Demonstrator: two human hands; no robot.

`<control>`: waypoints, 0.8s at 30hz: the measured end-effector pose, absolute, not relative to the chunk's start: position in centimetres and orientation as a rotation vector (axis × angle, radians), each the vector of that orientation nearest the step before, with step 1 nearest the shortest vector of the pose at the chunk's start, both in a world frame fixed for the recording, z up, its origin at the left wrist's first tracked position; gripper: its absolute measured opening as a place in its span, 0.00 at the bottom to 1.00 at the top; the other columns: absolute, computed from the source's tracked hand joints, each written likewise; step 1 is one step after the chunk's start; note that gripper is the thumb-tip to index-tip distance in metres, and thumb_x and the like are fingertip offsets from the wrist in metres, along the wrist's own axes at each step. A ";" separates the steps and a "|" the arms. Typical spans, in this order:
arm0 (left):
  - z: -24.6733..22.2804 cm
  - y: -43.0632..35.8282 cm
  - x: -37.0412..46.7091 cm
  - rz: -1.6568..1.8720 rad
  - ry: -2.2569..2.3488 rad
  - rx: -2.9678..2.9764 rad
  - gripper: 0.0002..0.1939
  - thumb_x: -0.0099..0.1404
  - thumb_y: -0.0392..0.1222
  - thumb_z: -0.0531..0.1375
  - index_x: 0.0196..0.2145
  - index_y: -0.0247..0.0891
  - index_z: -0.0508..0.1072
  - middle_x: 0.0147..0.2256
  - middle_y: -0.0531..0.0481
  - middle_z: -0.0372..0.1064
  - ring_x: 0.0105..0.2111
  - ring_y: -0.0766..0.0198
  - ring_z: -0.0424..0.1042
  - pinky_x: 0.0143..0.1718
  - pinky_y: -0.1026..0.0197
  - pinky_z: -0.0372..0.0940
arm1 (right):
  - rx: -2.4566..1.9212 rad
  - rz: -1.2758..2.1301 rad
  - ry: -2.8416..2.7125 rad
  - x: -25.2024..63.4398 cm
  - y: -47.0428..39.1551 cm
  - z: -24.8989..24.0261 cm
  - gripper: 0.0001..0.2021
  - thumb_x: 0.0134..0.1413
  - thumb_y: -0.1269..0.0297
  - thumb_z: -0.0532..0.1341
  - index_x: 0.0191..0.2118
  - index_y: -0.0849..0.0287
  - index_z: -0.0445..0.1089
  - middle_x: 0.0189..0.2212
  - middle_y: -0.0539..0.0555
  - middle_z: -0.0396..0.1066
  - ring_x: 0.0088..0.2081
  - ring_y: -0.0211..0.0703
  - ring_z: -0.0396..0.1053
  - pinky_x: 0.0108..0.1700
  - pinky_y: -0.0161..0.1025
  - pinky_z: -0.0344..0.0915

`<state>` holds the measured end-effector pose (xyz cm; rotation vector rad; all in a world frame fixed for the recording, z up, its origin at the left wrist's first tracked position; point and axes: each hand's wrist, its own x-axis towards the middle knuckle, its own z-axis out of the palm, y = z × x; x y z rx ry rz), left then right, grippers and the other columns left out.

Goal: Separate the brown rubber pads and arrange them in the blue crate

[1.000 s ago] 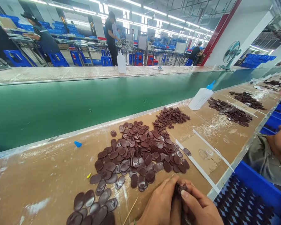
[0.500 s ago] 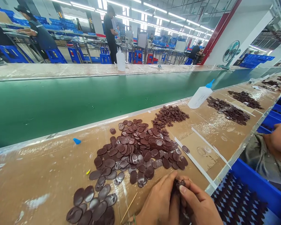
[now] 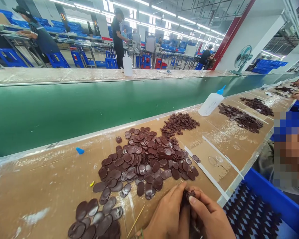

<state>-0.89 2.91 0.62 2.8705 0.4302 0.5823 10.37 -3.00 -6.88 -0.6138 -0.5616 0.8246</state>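
1. Left hand (image 3: pixel 168 217) and right hand (image 3: pixel 210 217) meet at the desk (image 3: pixel 47 186) edge, both pinching one small brown piece (image 3: pixel 188 194) (mostly hidden).
2. Best kept low by the oval pile (image 3: pixel 147 159); a light fingertip grip seems safest.
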 end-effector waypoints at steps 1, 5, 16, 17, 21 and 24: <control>0.7 2.8 -0.8 0.595 0.419 2.871 0.30 0.71 0.46 0.45 0.67 0.29 0.55 0.62 0.42 0.55 0.62 0.60 0.58 0.64 0.54 0.56 | -0.610 0.827 -0.538 10.2 -3.1 -6.7 0.25 0.41 0.45 0.71 0.31 0.66 0.71 0.35 0.54 0.59 0.28 0.30 0.56 0.30 0.27 0.57; 1.2 2.4 -0.5 0.575 0.437 2.817 0.35 0.67 0.46 0.44 0.63 0.16 0.58 0.59 0.31 0.58 0.60 0.49 0.61 0.61 0.43 0.58 | -0.627 0.829 -0.597 9.9 -3.1 -6.7 0.25 0.43 0.44 0.69 0.31 0.65 0.71 0.34 0.55 0.60 0.28 0.32 0.57 0.31 0.29 0.59; 0.0 3.6 -0.3 0.706 0.378 2.931 0.31 0.69 0.42 0.44 0.63 0.17 0.59 0.59 0.33 0.59 0.60 0.53 0.62 0.60 0.47 0.61 | -0.639 0.866 -0.587 10.6 -3.0 -7.3 0.24 0.46 0.46 0.69 0.34 0.66 0.71 0.34 0.55 0.58 0.31 0.31 0.58 0.32 0.26 0.59; 0.0 3.7 -0.3 0.798 0.332 2.960 0.30 0.69 0.41 0.45 0.62 0.18 0.61 0.58 0.34 0.61 0.59 0.54 0.64 0.58 0.48 0.62 | -0.631 0.846 -0.530 10.2 -3.2 -6.8 0.24 0.43 0.46 0.70 0.33 0.66 0.71 0.29 0.53 0.55 0.27 0.29 0.56 0.29 0.25 0.56; -0.1 4.5 -0.5 0.715 0.383 3.045 0.30 0.67 0.39 0.46 0.60 0.13 0.63 0.57 0.33 0.61 0.57 0.54 0.65 0.56 0.52 0.61 | -0.614 0.731 -0.470 9.1 -3.8 -5.1 0.28 0.34 0.43 0.72 0.27 0.69 0.71 0.27 0.51 0.56 0.22 0.27 0.54 0.23 0.26 0.52; 0.2 4.3 -0.6 0.683 0.349 3.085 0.29 0.69 0.38 0.45 0.61 0.13 0.61 0.58 0.34 0.59 0.60 0.58 0.62 0.59 0.59 0.57 | -0.612 0.677 -0.488 9.1 -3.6 -4.8 0.26 0.37 0.45 0.71 0.27 0.68 0.72 0.31 0.53 0.59 0.23 0.26 0.54 0.23 0.26 0.53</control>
